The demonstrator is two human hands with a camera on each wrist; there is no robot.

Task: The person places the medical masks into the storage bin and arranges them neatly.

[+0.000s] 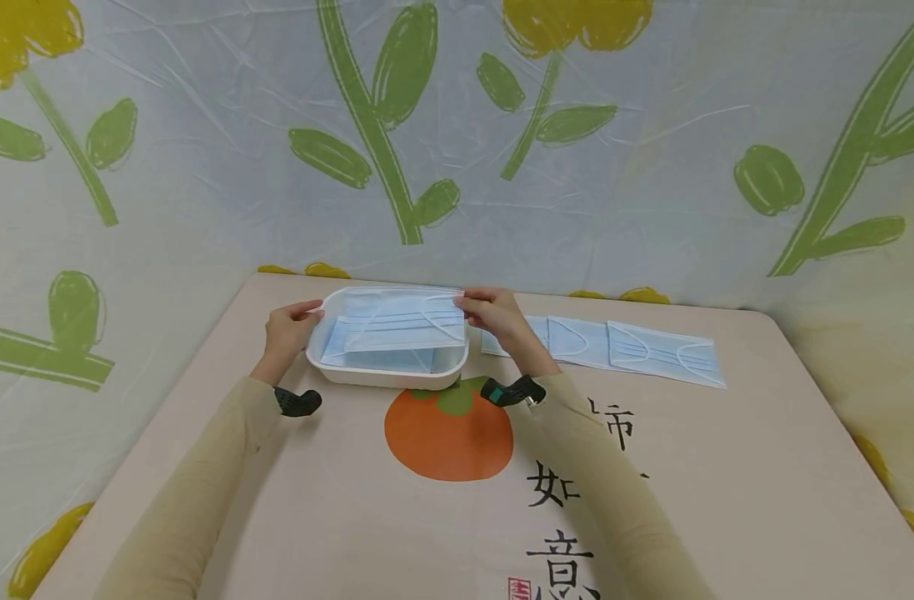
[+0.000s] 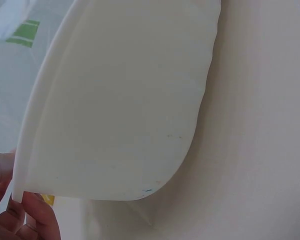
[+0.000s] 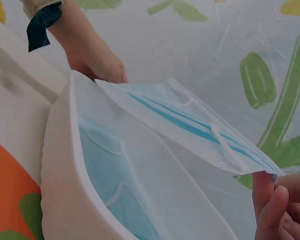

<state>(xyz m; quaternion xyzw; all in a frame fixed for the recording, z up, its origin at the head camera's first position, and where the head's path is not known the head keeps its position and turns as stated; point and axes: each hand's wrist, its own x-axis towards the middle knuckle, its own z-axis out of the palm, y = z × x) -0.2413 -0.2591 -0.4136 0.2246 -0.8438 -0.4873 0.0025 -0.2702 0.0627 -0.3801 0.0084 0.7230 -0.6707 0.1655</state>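
My left hand grips the left rim of a white plastic basin; in the left wrist view its fingers curl about the rim's corner. With thumb and fingers, my right hand pinches the right end of a light blue pleated face mask, stretched across above the basin. The mask's other end comes close to the left hand in the right wrist view; whether that hand also holds it, I cannot tell. Inside the basin lies another blue mask, partly covered in the head view.
Right of the basin, several blue masks lie in an overlapping row on the pale table. An orange persimmon print and black characters mark the tabletop. Behind it hangs a flowered curtain.
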